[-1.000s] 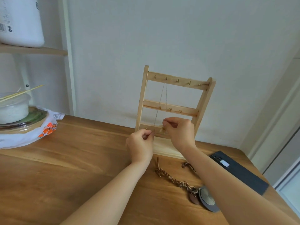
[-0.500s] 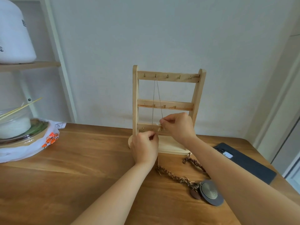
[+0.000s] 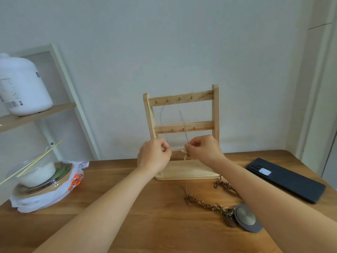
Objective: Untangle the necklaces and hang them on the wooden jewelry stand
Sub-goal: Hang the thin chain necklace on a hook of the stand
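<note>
Both hands are working in front of the wooden jewelry stand (image 3: 216,115), which is standing upright on the bench (image 3: 127,216) against the wall. The right grip (image 3: 202,150) is clamped by thumb and forefinger on one strand of the thin necklace (image 3: 182,117). That strand is running up from the grip, across the middle rail, toward the hooks on the top rail. A small pale piece (image 3: 185,154) is hanging just under the right fingertips; it is too blurred to tell what it is. The left grip (image 3: 155,154) is sitting just beside the right one, at the height of the lowest rail. Its fingers are curled and its thumb and forefinger are pinching together where the other strand is coming down in a loose curve from the top rail. The stand's base is lying directly below both grips.

Nearer the person than the right grip, and partly under the right forearm, a braided necklace (image 3: 206,204) is lying loose on the bench. Its round dark pendant (image 3: 246,219) is resting flat at the near end. Off to the right of the right grip, a black phone (image 3: 286,179) is lying on the bench. Well to the left of the left grip, a clear food container (image 3: 36,172) with chopsticks across it is sitting on a white bag. Above it, a white jug (image 3: 23,88) is standing on a shelf.
</note>
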